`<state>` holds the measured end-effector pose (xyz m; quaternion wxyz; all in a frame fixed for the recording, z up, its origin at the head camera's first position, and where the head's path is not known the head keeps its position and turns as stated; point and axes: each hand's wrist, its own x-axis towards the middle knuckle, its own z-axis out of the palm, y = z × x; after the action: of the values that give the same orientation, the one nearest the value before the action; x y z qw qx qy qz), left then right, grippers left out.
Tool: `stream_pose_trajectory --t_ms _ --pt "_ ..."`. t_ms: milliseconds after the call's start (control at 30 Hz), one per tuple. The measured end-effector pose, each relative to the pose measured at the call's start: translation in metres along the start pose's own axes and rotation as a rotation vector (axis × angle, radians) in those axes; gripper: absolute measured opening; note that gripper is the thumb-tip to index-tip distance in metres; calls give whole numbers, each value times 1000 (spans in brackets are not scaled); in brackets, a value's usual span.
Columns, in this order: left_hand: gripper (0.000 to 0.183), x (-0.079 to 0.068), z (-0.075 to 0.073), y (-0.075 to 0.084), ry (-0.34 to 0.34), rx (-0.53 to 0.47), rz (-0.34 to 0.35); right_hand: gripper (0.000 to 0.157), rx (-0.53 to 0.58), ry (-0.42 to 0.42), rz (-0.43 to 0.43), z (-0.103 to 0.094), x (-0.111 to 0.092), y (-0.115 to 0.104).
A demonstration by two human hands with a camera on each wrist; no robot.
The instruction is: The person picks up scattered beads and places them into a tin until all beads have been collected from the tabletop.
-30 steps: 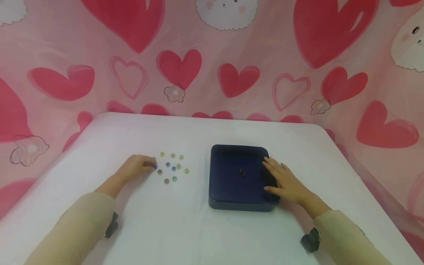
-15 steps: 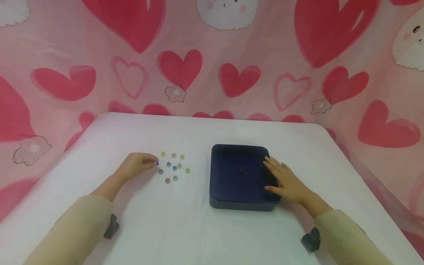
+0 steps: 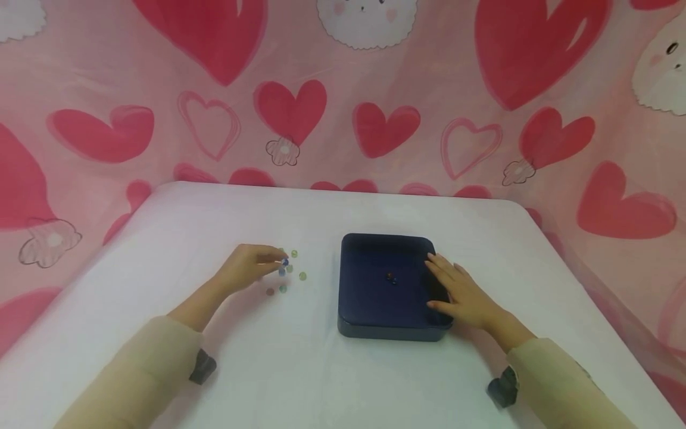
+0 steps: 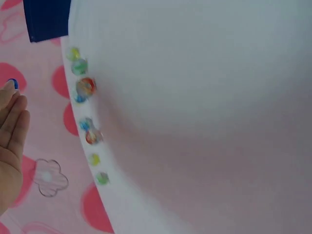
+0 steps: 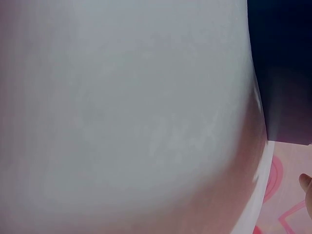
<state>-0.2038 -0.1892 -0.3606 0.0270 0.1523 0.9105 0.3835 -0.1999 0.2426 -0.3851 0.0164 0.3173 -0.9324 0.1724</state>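
Observation:
Between thumb and fingertips my left hand (image 3: 248, 267) pinches a dark blue marble (image 3: 285, 262), held above the table among the loose marbles. The left wrist view shows the blue marble (image 4: 13, 84) at the fingertips, raised over the row of glass marbles (image 4: 86, 87). To the right, a dark navy square tray (image 3: 370, 304) holds a reddish marble (image 3: 389, 276) and a small blue one near its middle. My right hand (image 3: 465, 295) rests on the tray's right rim with its fingers spread; only a fingertip (image 5: 305, 181) shows in the right wrist view.
Several clear, greenish and brown marbles lie on the white table (image 3: 300, 369), such as a green marble (image 3: 283, 289) and a yellowish marble (image 3: 302, 276). Some are hidden behind the left hand. A pink heart-patterned cloth (image 3: 343, 167) hangs behind the table.
My left hand has lifted the blue marble from the left edge of the group and carried it right, over the other marbles. The right hand and tray stay in place.

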Motion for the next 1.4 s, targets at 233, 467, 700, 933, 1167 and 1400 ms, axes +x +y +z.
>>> stream_pose_trajectory --t_ms 233,467,700,933,1167,1400 --pt "26 8 14 25 -48 -21 52 75 -20 5 -8 0 0 0" --pt "26 17 29 44 -82 -77 140 74 -30 2 -9 0 0 0" --pt "23 28 47 56 -85 -48 352 74 -37 7 -12 1 0 0" --pt "21 39 69 69 -117 -25 382 73 -54 11 -14 1 0 1" --pt "21 46 87 76 -167 -22 364 72 -54 34 -34 2 -1 1" --pt "21 51 96 80 -187 -59 341 72 -64 50 -48 3 -1 2"
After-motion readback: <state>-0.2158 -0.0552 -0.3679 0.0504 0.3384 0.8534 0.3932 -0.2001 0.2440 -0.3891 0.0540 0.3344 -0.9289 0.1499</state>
